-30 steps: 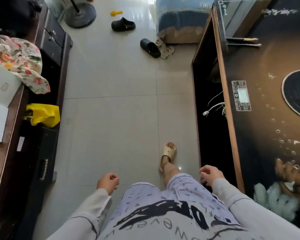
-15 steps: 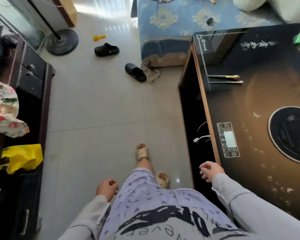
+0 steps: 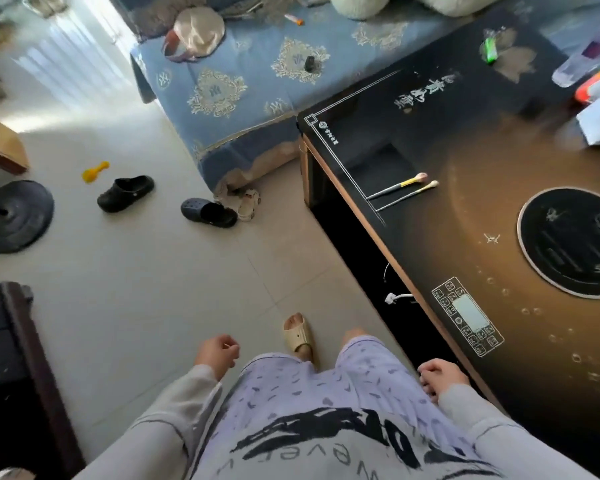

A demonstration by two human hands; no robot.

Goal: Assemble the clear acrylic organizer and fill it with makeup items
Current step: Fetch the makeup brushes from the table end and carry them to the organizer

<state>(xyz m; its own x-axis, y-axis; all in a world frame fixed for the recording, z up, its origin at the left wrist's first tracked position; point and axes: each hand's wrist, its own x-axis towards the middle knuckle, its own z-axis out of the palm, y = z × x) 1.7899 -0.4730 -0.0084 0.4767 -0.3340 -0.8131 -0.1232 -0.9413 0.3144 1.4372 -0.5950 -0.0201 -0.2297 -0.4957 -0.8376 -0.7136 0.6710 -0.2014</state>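
Head view: left hand [image 3: 217, 353] and right hand [image 3: 440, 374] hang loosely curled, empty; makeup brushes [image 3: 397, 187] lie by the bench [image 3: 465, 244] edge; assembly seems unstarted.

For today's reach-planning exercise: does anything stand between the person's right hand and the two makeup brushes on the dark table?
Nothing visible does. Between the right hand and the two slim pale-tipped makeup brushes lies only bare dark glossy tabletop.

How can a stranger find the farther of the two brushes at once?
Look at the dark table on the right. Near its left edge lie the wanted brush and another brush, side by side. The wanted one is nearer the blue cover and has a yellow band; the other is thinner and has none.
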